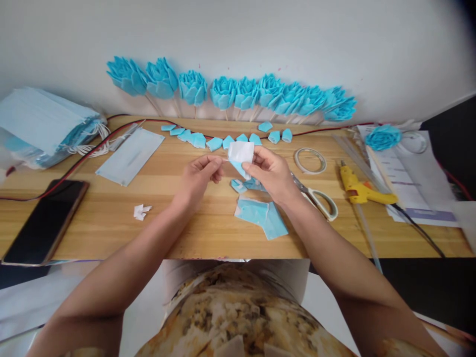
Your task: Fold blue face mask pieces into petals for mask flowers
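Over the middle of the table, my right hand [270, 171] pinches a small square of mask fabric [241, 149], white with one blue corner folded over. My left hand [203, 176] is closed, its thumb and finger on a thin pale stick [225, 159] that reaches the fabric's left edge. Just behind are several folded blue petals [214, 144] in a row. Below my right hand lie small blue scraps [238, 186] and larger blue fabric pieces [260, 213]. Scissors [323, 202] rest beside my right wrist, their blades partly hidden by it.
Several blue fabric flowers [193, 87] on sticks lean against the wall. To the right are a tape roll [310, 160], a yellow glue gun [359, 188] and another blue flower [383, 137]. On the left are stacked masks [44, 119], a flat mask [130, 154], a phone [46, 220] and white scraps [141, 211].
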`<state>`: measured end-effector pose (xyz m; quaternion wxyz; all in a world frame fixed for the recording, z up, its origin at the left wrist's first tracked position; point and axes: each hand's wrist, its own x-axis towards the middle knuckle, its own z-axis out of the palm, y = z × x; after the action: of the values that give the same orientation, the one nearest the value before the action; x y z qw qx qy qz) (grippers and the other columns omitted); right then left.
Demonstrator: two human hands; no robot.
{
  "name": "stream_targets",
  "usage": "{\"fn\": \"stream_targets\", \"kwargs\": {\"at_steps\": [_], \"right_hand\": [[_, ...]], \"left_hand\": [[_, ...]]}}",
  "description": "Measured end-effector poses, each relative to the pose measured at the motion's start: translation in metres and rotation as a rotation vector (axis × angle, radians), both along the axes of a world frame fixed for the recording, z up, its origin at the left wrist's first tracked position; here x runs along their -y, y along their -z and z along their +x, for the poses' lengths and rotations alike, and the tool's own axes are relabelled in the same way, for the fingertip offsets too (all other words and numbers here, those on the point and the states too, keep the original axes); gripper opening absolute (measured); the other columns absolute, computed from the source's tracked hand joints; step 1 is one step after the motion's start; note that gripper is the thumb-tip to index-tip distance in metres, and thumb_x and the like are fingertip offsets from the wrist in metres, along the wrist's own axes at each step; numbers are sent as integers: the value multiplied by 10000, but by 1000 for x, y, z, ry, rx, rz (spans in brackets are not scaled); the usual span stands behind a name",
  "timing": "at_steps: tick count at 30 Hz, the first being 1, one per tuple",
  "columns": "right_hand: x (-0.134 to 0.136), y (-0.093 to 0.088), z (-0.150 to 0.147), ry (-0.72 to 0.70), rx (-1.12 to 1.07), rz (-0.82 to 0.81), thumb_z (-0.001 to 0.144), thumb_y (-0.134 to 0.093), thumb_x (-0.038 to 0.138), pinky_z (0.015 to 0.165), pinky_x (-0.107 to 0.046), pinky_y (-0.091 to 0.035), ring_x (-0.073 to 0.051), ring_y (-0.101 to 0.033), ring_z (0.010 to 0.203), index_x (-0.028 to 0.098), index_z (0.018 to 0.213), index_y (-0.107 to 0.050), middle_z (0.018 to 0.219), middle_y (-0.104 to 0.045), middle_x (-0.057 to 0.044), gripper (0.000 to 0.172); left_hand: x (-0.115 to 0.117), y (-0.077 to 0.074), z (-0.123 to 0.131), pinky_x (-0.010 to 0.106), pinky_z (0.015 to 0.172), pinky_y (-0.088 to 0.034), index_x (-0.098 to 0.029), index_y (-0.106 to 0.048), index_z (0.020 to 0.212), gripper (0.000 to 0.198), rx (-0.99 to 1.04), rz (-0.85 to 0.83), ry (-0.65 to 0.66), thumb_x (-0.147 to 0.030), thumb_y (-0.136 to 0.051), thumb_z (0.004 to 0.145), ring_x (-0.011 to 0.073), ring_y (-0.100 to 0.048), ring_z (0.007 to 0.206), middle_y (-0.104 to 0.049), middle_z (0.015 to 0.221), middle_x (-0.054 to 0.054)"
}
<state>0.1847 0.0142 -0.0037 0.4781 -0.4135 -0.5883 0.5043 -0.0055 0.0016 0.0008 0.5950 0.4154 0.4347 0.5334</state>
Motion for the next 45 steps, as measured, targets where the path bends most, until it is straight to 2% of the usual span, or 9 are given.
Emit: {"fn": "stream_targets", "kwargs": {"at_steps": [6,11,15,17,21,26,33,38,45], "right_hand": [[-2,2,1,24,-19,-32,782,-769,334,637,-290,-535,-148,-630,751,238,1133,-709,912,-735,-3,370],[-3,3,0,16,-54,-11,794,-748,301,684,-296,-541,-148,-645,781,235,1117,-695,916,-735,-2,334],[-1,0,-2,2,-52,-30,801,-750,302,686,-297,-532,-148,-639,768,226,1096,-696,884,-724,0,309],[0,-1,-2,-1,-65,-37,803,-752,306,708,-307,-541,-161,-655,809,234,1110,-697,910,-732,-6,320],[-1,-1,-2,-8,-98,-48,792,-764,304,703,-306,-547,-167,-662,824,252,1122,-703,928,-737,-1,340],[1,0,-4,-28,-76,-69,793,-768,331,643,-285,-522,-154,-644,770,246,1129,-707,920,-744,-1,352],[2,2,-5,-60,-60,-73,781,-788,365,695,-290,-529,-154,-645,796,233,1073,-709,889,-727,1,331],[3,-4,-3,-49,-11,-101,741,-825,445,698,-290,-528,-158,-632,818,244,1100,-693,923,-705,-1,432],[7,-9,-4,-22,3,-160,707,-831,437,593,-263,-440,-116,-521,646,214,826,-642,715,-593,39,316]], "left_hand": [[-2,2,0,254,578,-410,-197,-715,688,156,-41,5,-24,-293,-803,774,87,-493,555,-597,580,-30],[2,1,1,257,592,-419,-206,-706,692,247,-136,116,-11,-400,-840,764,92,-497,575,-615,612,-27],[5,-2,1,262,605,-445,-185,-702,691,457,-253,254,65,-606,-706,867,112,-536,610,-651,663,21],[5,-1,0,255,596,-446,-174,-695,700,512,-234,274,28,-633,-625,918,115,-545,616,-652,679,36],[1,1,-1,230,547,-419,-180,-669,752,412,-108,175,-50,-572,-708,873,102,-529,594,-626,691,13],[2,1,2,226,558,-429,-167,-712,760,387,-163,46,135,-549,-765,797,102,-531,605,-644,709,20],[4,-1,2,229,572,-409,-170,-753,687,293,-280,45,139,-447,-735,780,105,-482,594,-594,592,0],[6,-5,2,240,573,-391,-175,-732,665,244,-387,55,191,-385,-696,783,105,-472,584,-627,611,2],[11,-10,3,243,569,-348,-172,-711,653,242,-492,129,263,-345,-644,809,101,-452,580,-591,591,-16]]}}
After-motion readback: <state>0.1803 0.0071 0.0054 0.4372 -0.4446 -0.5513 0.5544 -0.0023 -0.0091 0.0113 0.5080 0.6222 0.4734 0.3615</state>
